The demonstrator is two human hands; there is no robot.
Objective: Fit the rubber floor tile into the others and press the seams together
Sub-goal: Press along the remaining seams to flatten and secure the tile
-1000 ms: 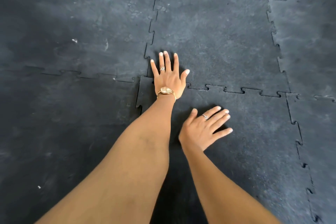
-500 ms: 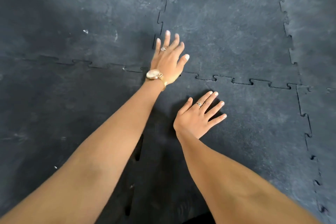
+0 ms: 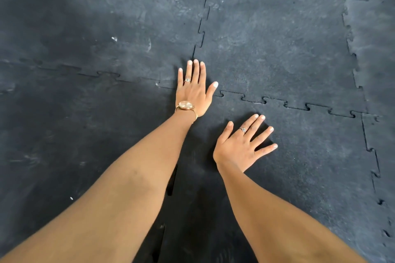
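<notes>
The dark rubber floor tile [image 3: 310, 156] lies at the lower right, its toothed far edge meshed with the tile beyond [image 3: 277, 45] along a zigzag seam [image 3: 286, 104]. My left hand [image 3: 193, 89], wearing a watch and a ring, lies flat with fingers together on the corner where the seams cross. My right hand [image 3: 241, 145], fingers spread, rests palm down on the near tile a little below the seam. Neither hand holds anything. The tile's left seam [image 3: 171, 181] shows dark gaps beside my left forearm.
Interlocking dark rubber tiles cover the whole floor: one at the far left [image 3: 106, 28], one at the near left [image 3: 64, 134], and a column along the right edge [image 3: 376, 49]. Small white specks lie on the left tiles.
My left hand has flattened again onto the seam corner, fingers pointing straight ahead instead of angled right. The right hand stays planted on the near tile.
</notes>
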